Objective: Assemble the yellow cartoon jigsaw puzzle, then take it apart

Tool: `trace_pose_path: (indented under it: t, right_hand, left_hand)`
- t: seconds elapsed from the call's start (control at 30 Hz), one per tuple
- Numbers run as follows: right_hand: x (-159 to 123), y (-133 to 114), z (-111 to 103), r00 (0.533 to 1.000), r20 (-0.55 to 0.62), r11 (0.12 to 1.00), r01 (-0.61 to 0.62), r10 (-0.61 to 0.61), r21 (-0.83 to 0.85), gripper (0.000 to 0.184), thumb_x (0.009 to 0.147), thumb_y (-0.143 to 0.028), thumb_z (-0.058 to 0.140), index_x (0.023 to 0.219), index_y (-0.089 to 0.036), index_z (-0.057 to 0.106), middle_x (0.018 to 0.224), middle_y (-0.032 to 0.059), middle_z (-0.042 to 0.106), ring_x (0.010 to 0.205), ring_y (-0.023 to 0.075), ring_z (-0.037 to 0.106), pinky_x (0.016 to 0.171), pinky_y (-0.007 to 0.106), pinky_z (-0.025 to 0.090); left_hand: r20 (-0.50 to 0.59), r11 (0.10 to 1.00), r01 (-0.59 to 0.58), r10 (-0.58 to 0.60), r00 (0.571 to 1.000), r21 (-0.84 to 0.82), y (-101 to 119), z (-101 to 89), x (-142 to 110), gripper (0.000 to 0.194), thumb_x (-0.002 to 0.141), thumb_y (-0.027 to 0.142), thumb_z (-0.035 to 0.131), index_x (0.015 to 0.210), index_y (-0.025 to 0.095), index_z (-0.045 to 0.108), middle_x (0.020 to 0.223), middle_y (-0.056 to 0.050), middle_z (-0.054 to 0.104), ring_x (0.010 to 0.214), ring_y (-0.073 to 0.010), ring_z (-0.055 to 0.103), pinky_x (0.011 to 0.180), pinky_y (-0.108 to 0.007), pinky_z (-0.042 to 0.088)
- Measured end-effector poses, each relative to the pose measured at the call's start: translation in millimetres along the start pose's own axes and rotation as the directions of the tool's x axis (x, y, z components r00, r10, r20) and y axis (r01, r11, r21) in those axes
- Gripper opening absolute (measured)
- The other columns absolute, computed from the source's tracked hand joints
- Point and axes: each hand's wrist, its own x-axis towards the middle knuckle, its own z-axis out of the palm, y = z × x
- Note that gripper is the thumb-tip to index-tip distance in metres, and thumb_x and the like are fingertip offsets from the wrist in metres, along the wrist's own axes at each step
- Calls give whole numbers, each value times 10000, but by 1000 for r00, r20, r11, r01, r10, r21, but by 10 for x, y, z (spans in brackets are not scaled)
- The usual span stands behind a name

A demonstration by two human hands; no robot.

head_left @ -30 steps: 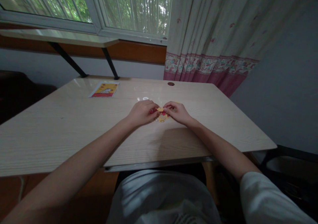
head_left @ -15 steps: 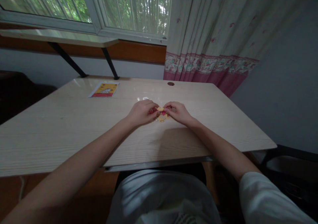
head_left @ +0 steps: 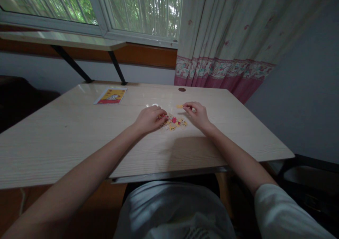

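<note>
Pale desk (head_left: 227, 115) by a curtained window (head_left: 144, 11) holds jigsaw pieces (head_left: 173, 123).

Pieces (head_left: 174, 120) on desk (head_left: 79, 136), sheet (head_left: 111, 95) behind them to the left, curtain (head_left: 225, 67) behind desk

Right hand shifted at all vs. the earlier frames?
Yes. The right hand has moved up and slightly right in the view, toward the round hole in the desk, away from the left hand.
</note>
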Motion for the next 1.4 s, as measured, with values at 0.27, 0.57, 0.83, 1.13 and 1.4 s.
trace_pose_path:
  t: [0.27,0.57,0.83,1.13,1.4]
  right_hand:
    - [-6,15,11,999,-18,999,27,-28,-26,203,850,-375,565,860,-212,685,861,49,684,716,160,561,763,319,418]
    - [-7,64,45,994,-55,993,93,-97,-70,190,858,-361,559,842,-214,678,828,25,686,686,137,566,729,290,435]
    - [-2,30,24,996,-43,995,79,-81,-61,165,851,-333,573,839,-208,680,821,28,685,682,134,563,721,286,437]
    - [102,227,-80,995,6,995,-104,104,-1,160,808,-312,596,826,-184,690,815,38,683,673,131,542,690,279,435]
    - [403,834,-65,948,18,942,-313,318,-121,176,733,-283,624,796,-147,716,719,46,670,614,126,521,633,270,409]
  left_hand:
    - [0,1000,-12,12,1000,10,-2,2,4,227,868,319,496,872,169,666,815,-72,660,775,-175,581,666,-278,414]
    - [12,1000,0,0,1000,11,8,1,4,238,870,311,484,859,169,675,799,-70,658,757,-168,573,651,-270,408]
    - [9,1000,-7,7,1000,20,-4,8,7,240,870,318,488,843,168,674,777,-69,651,737,-170,564,627,-272,393]
    - [19,999,-31,31,999,32,-6,21,8,227,870,308,491,836,166,665,767,-63,653,741,-174,570,636,-274,400]
    - [30,999,-15,14,999,47,-5,41,9,234,874,314,480,836,172,662,756,-57,646,732,-170,566,618,-268,381]
